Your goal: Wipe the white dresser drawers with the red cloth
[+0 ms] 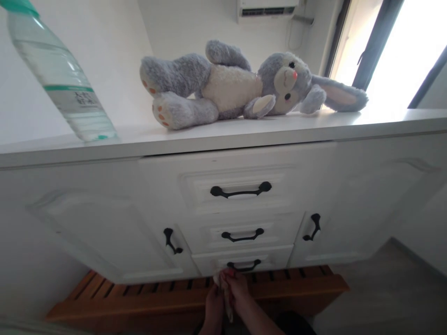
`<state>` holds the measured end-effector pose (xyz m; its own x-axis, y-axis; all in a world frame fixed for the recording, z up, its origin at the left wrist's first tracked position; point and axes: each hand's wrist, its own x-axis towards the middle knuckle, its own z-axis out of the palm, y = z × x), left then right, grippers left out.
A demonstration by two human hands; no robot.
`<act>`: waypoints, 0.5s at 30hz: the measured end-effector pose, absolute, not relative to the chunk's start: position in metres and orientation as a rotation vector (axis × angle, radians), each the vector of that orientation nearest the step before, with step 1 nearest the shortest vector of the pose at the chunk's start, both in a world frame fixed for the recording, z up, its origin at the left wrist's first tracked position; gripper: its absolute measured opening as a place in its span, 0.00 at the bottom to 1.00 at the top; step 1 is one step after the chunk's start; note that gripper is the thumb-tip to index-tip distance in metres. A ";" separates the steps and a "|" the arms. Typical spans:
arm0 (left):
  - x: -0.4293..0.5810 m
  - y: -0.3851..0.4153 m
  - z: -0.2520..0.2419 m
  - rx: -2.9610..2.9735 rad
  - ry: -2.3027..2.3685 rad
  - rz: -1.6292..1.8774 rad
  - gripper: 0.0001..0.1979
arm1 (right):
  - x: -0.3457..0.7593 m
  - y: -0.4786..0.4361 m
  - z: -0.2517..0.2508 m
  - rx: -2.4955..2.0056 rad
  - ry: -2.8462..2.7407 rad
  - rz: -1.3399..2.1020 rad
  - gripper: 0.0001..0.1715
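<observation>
Low in the head view, both my hands are close together in front of the bottom drawer (209, 263). Between them is a crumpled cloth (229, 304), pale with reddish parts, its end hanging down. My right hand (239, 287) is closed around the upper part of it. Just beside it, my left hand (214, 301) is also closed on the cloth, though its fingers are partly hidden. The black handle (244, 266) of the bottom drawer lies just above my right hand.
A white cabinet (240, 150) spans the view, with drawers in the middle and a door on each side. On its top lie a grey plush rabbit (232, 88) and a standing clear bottle (63, 74) with a green cap. Below is a slatted wooden bench (300, 288).
</observation>
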<state>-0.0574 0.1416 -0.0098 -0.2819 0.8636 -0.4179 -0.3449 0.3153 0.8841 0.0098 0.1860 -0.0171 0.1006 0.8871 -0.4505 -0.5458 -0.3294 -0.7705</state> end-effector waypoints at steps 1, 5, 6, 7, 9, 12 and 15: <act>-0.081 0.139 -0.008 0.526 1.417 1.307 0.24 | -0.016 0.186 -0.014 -1.147 -0.414 1.570 0.21; -0.137 0.130 0.015 0.632 1.539 1.389 0.25 | -0.072 0.179 0.010 -1.096 -0.449 1.630 0.24; -0.140 0.126 0.023 0.689 1.600 1.405 0.26 | -0.073 0.175 0.017 -1.082 -0.470 1.615 0.24; -0.140 0.122 0.031 0.757 1.661 1.419 0.28 | -0.070 0.171 0.025 -1.063 -0.494 1.590 0.25; -0.130 0.113 0.043 0.926 1.753 1.446 0.30 | -0.057 0.161 0.041 -1.008 -0.521 1.540 0.26; -0.104 0.100 0.050 1.167 1.768 1.476 0.28 | -0.036 0.153 0.060 -0.936 -0.434 1.568 0.25; -0.079 0.101 0.047 1.274 1.755 1.394 0.26 | -0.021 0.160 0.068 -0.901 -0.324 1.647 0.21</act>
